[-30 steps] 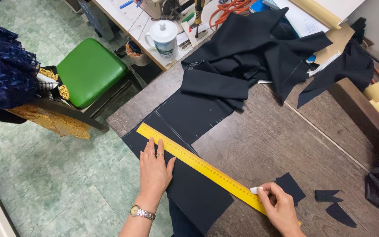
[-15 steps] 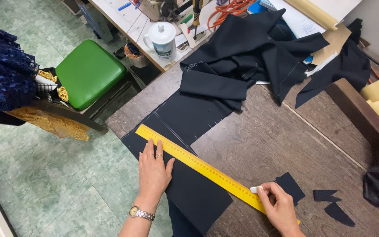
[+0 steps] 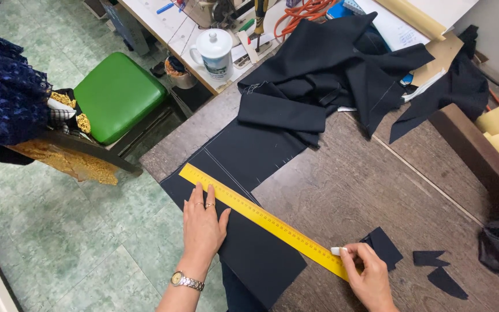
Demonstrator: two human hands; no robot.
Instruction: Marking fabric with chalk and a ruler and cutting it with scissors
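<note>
While the left hand (image 3: 202, 222) lies flat and spread on the dark cloth (image 3: 244, 231), pressing one yellow ruler (image 3: 264, 219) down, the right hand (image 3: 369, 276) pinches one small white chalk (image 3: 336, 251) at the ruler's near end. The cloth lies on the bench (image 3: 371, 190), hanging off its edge. I count three small dark scraps (image 3: 437, 271) right of the chalk, one half under the right hand. There's one heap of dark garment pieces (image 3: 342, 75) further back, one white lidded mug (image 3: 215, 52), one green stool (image 3: 116, 92). Both forearms are cut off by the frame, and the stuff behind the mug is too jumbled to make out.
</note>
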